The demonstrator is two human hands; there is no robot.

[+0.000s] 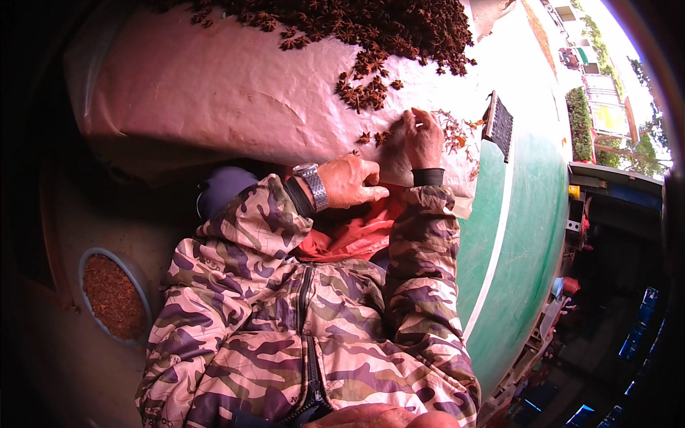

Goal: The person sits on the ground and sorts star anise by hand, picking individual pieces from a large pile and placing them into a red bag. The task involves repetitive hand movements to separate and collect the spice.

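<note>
My left hand [350,182], with a metal-banded wristwatch [313,184] at its wrist, is over the near edge of a pale plastic sheet [214,101]. Its thumb and forefinger are apart, with nothing visible between them. Further right, my right hand [425,139] rests at the sheet, thumb and forefinger curled together; whether they pinch something small is hidden. Loose star anise pods [382,138] lie just left of it, and a small cluster of star anise [366,91] sits beyond. Thin stems and orange bits [455,136] are scattered to its right.
A large heap of star anise [374,24] covers the far part of the sheet. Red material [348,232] lies below my hands. At left stands a basin [144,299] of brown bits. A dark gridded panel [499,125] stands by a green surface [527,235] with a white line.
</note>
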